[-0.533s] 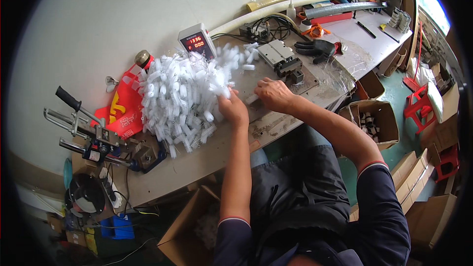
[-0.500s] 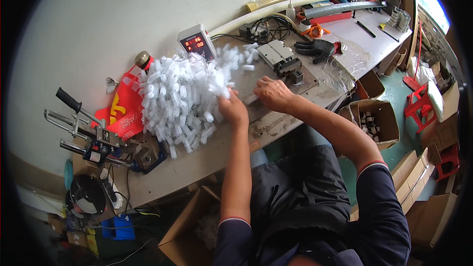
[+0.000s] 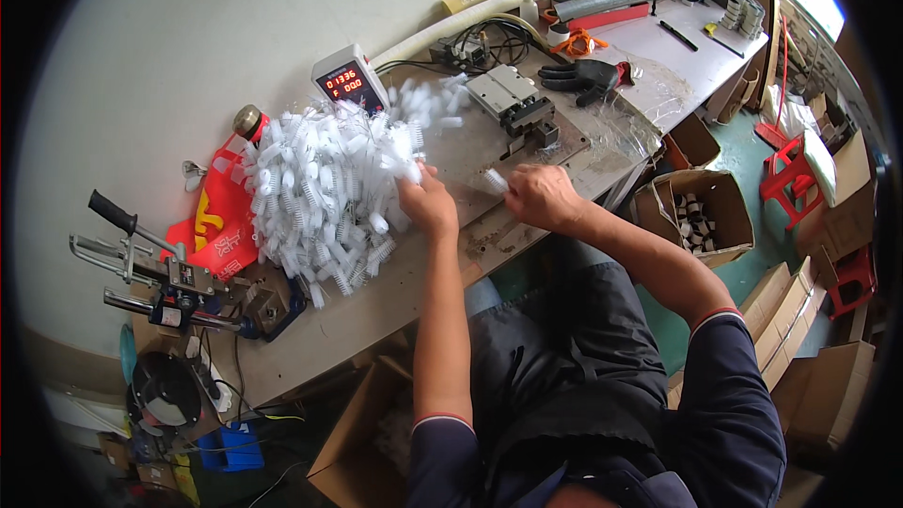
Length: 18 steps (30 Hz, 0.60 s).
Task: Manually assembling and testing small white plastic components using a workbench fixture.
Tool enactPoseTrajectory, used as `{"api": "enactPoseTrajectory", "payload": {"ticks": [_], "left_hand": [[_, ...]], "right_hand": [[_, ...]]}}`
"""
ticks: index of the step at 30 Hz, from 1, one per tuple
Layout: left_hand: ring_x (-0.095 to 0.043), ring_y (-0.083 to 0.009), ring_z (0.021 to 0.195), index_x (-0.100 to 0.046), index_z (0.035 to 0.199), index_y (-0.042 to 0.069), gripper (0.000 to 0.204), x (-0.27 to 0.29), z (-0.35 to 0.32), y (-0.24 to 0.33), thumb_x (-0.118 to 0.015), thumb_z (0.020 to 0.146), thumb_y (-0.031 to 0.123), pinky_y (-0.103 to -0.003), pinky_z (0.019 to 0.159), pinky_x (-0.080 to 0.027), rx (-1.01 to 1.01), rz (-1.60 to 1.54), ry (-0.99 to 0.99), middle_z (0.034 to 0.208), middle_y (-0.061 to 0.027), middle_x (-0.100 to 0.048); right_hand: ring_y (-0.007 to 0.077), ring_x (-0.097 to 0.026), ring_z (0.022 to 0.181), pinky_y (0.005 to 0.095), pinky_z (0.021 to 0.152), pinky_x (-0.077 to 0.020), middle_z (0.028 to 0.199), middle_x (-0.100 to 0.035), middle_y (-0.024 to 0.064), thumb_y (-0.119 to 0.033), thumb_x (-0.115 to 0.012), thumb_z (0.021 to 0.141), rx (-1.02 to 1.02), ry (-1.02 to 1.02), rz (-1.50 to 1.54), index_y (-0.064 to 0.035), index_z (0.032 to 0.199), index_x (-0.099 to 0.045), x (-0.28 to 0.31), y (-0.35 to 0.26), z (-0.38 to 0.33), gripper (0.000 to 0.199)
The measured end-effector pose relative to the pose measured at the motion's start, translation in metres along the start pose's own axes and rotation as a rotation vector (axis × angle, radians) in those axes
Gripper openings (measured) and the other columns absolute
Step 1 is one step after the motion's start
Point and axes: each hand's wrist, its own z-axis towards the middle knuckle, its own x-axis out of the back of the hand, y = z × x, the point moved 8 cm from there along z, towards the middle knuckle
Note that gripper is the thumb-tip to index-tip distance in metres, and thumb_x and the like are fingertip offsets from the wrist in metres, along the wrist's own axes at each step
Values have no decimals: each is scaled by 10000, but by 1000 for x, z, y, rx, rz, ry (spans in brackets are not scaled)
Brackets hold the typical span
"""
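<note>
A large heap of small white bristle brushes [image 3: 315, 188] with thin wire stems lies on the workbench, left of centre. At its right edge, my left hand [image 3: 431, 205] is closed, with a blurred white brush at its fingertips. My right hand [image 3: 546, 198] is also closed, and a small white brush [image 3: 496, 180] sticks out from its fingers toward the left. Just beyond the right hand stands a metal clamping fixture [image 3: 513, 103] on a flat plate. A looser group of brushes [image 3: 428, 103] lies between heap and fixture.
Behind the heap stands a counter box with a red lit display [image 3: 350, 80]. A lever press [image 3: 188, 287] occupies the bench's left end. Farther right lie a black work glove [image 3: 585, 80] and long tubes [image 3: 527, 9]. An open carton [image 3: 701, 216] sits beside the bench.
My right hand has drawn back from the fixture, toward me and to the right, and the brush in it now shows clearly. My left hand stays at the heap. The whole view has shifted slightly.
</note>
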Motion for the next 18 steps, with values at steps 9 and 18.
{"api": "enactPoseTrajectory", "payload": {"ticks": [9,18], "left_hand": [[-564,-88,582,-589,1091,7,158,-14,-6,10,-508,1075,142,-263,455,-483,261,-183,-120,845,-53,-641],[-568,-89,584,-600,1100,6,164,-12,-9,13,-515,1069,143,-260,458,-480,269,-198,-90,845,-56,-646]], "right_hand": [[394,-712,842,477,785,-558,842,-723,211,-248,-640,821,-466,193,248,-38,877,-750,37,93,-23,243],[382,-711,854,471,793,-554,847,-729,200,-243,-649,806,-571,172,244,-49,865,-755,26,114,-13,229]]}}
